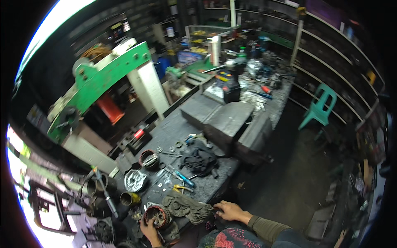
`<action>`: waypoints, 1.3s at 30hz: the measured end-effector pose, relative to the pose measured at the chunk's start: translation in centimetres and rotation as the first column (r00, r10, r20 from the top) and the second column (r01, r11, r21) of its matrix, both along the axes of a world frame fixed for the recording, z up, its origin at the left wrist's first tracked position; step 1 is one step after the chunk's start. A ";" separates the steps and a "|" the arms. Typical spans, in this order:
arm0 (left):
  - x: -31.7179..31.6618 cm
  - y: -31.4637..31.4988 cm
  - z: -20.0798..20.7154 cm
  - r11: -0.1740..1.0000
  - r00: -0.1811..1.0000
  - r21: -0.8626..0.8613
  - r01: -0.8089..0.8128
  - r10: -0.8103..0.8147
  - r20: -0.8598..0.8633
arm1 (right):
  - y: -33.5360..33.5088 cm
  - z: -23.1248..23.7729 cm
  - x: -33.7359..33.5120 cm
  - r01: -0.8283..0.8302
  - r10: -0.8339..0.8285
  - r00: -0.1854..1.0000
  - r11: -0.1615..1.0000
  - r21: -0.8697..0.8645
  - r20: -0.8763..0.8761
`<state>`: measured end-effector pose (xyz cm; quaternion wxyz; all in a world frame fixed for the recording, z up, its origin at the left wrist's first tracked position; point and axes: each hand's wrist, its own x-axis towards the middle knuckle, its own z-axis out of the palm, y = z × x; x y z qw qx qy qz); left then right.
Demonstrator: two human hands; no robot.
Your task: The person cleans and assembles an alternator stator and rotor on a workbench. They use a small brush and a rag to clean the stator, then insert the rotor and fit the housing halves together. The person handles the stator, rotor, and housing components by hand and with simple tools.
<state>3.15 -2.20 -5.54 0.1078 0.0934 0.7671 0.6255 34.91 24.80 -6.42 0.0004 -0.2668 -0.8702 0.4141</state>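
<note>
My left hand point(149, 232) grips the near rim of a round alternator housing point(159, 216) with reddish copper windings, at the bench's near edge. Its fingers lie over the rim, by the opening. A crumpled grey-green rag point(188, 208) lies just right of the housing. By the rag's right end, at the bench edge, is my right hand point(230, 211), its fingers slightly bent and apart. I see nothing held in it; whether it touches the rag is unclear. Beyond the rag lie yellow-handled pliers point(182, 188) and a blue-handled tool point(185, 179).
A silver casting point(135, 180), a second copper-wound ring point(149, 158), a yellowish cylinder point(130, 199) and a black cloth point(199, 160) lie on the bench. A large vise point(231, 118) stands farther back. Left is a green press frame point(109, 74); right, a green chair point(320, 105).
</note>
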 end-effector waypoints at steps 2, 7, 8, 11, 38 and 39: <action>0.9 0.1 0.5 0.999 0.998 0.018 -0.046 0.046 -0.030 | 0.8 -2.8 3.8 0.198 -0.186 0.972 0.977 -0.077 0.142; 4.7 1.9 5.3 0.839 0.841 -0.453 -0.301 0.010 -0.540 | 1.2 -10.2 18.2 0.703 -0.571 0.519 0.708 0.062 0.636; 5.7 2.3 6.9 0.871 0.782 -0.401 -0.285 -0.031 -0.623 | 0.6 -11.1 21.2 0.771 -0.627 0.440 0.630 0.087 0.642; 7.8 5.8 10.3 0.906 0.646 -0.334 -0.260 -0.094 -0.757 | -0.6 -13.2 26.7 0.858 -0.633 0.305 0.507 0.084 0.711; 24.0 47.8 18.3 0.976 0.800 -0.015 -0.217 0.169 -0.575 | 38.5 -19.8 45.7 0.859 -0.749 0.510 0.470 -0.204 0.423; 23.8 47.5 18.2 0.967 0.790 -0.078 -0.241 0.149 -0.595 | 39.2 -20.2 45.6 0.846 -0.723 0.532 0.478 -0.236 0.442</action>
